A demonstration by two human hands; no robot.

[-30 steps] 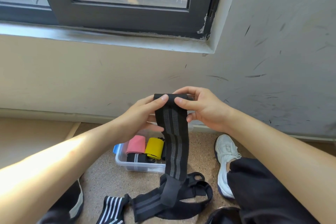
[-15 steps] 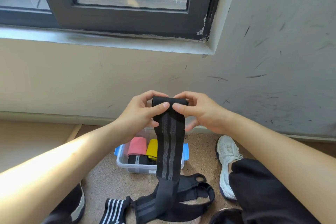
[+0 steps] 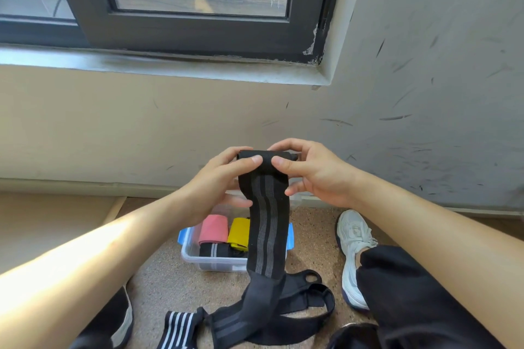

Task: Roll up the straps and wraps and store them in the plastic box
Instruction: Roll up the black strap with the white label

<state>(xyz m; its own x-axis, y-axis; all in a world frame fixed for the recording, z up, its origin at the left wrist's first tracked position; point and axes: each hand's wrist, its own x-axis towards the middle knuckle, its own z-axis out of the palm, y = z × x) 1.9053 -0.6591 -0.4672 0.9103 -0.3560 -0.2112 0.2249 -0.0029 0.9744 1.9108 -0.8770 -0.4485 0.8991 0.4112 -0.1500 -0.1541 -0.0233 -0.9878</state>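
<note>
Thumbs and fingers of our left hand (image 3: 215, 178) and right hand (image 3: 314, 173) pinch the rolled top end of the black wrap (image 3: 268, 224), which we hold up in front of the wall. Its grey-striped length hangs down across the plastic box (image 3: 192, 256) to the floor (image 3: 158, 278), where its tail lies in loops. Inside the box we see a pink roll (image 3: 213, 228), a yellow roll (image 3: 238, 231) and a black roll (image 3: 212, 249). A white-striped strap (image 3: 178, 326) lies on the floor just beside the tail.
</note>
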